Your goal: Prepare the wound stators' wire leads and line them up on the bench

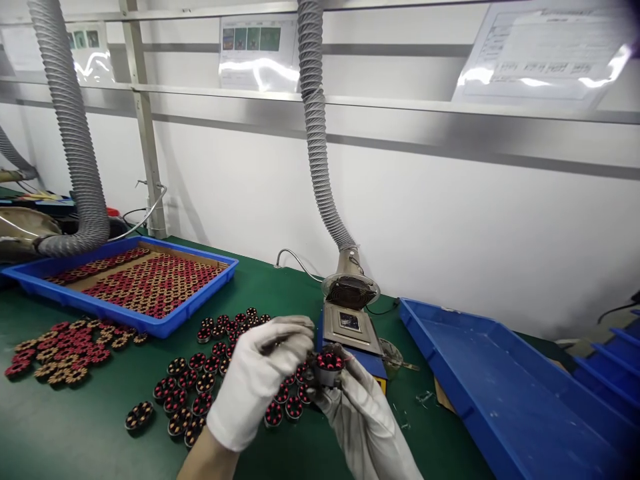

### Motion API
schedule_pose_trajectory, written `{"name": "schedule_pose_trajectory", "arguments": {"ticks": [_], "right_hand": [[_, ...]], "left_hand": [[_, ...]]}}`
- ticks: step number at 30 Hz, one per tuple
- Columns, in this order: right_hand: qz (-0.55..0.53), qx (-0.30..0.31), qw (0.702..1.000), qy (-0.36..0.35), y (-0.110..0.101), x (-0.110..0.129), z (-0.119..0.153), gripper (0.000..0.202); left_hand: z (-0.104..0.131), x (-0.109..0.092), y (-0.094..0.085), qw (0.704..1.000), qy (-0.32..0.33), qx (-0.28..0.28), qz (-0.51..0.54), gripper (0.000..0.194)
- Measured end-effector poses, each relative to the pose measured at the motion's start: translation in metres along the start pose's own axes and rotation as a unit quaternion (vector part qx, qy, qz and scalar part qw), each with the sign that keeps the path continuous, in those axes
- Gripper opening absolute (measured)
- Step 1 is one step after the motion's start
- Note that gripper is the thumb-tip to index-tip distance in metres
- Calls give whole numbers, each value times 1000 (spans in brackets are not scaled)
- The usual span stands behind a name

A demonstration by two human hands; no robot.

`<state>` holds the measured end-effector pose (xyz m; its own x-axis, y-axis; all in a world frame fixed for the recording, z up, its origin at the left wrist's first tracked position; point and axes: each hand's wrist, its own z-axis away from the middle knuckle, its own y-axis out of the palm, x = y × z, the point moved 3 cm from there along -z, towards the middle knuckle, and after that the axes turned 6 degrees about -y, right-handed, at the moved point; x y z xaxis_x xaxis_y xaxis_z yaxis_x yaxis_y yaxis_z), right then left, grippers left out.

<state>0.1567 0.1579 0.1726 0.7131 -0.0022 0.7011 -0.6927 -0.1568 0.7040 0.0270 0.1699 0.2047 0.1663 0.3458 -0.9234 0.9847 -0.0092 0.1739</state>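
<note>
My right hand (363, 407), in a white glove with darkened fingertips, grips a small round metal-sided part (329, 370) upright; red pieces sit in its dark top. Just left of it, my left hand (265, 373), also gloved, has its fingers curled and pinched together beside the part's rim. Whatever those fingers hold, if anything, is hidden. Many similar round parts (204, 403) with red or tan pieces lie on the green table, some behind my left hand. Beyond my hands stands a solder pot (353, 328) with a square shiny opening in its metal top.
An exhaust hood (350, 291) on a grey hose (317, 133) hangs behind the pot. At left, a blue tray (167, 327) holds rows of flower-shaped red and tan rings; loose rings (60, 353) lie before it. A blue tray (505, 393) stands right, near a small round dish (391, 353).
</note>
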Motion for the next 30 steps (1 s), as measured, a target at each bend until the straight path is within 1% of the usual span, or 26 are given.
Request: {"name": "schedule_pose_trajectory", "arguments": {"ticks": [2,3,4,5,6,8,9,10,11,12,13,15,16,17,19,22,23,24,27,28,30], "right_hand": [[-16,3,1000,-4,3,0,1,29],[-23,2,1000,-5,4,0,0,30],[-29,2,1000,-4,4,-1,0,31],[-33,7,999,3,3,-1,0,32],[-37,14,999,16,2,-1,0,33],[-48,32,997,49,-1,-1,1,33],[-58,42,995,64,-2,0,1,33],[-71,51,993,78,-2,0,1,32],[-90,60,990,88,-2,1,1,30],[-112,67,987,97,-1,2,1,28],[-136,75,982,108,0,2,1,28],[-177,83,973,123,4,2,1,27],[-190,85,970,129,5,2,1,26],[-196,87,967,135,7,2,1,24],[-195,90,967,137,8,2,2,23],[-167,86,973,132,7,0,2,26],[-154,80,977,128,6,0,2,29],[-140,75,979,126,4,-1,2,32],[-117,60,984,121,-3,-4,2,35],[-117,56,984,118,-5,-4,2,34],[-117,50,986,108,-7,-5,2,31]], "left_hand": [[0,1,8,995,-29,81,-42,21],[0,2,11,993,-32,112,-34,23],[0,3,13,992,-27,124,-10,23],[0,3,13,993,-19,116,20,21],[0,3,12,994,-9,96,44,19],[-1,3,4,997,12,32,64,15],[0,2,0,998,19,-1,63,13],[0,2,-4,998,26,-22,52,12],[0,1,-5,999,30,-22,30,12],[1,1,-4,1000,30,-3,-2,16],[2,1,-1,998,30,31,-45,26],[3,1,8,986,42,103,-127,46],[3,0,12,979,58,124,-154,50],[4,-1,14,974,79,135,-166,49],[3,-4,16,969,118,153,-156,41],[3,-7,13,971,122,165,-120,25],[3,-8,11,972,118,164,-119,23],[4,-7,10,971,118,161,-129,26],[4,-4,10,958,149,149,-193,51],[4,-3,11,952,168,144,-211,54],[3,-2,11,943,208,143,-219,49]]}}
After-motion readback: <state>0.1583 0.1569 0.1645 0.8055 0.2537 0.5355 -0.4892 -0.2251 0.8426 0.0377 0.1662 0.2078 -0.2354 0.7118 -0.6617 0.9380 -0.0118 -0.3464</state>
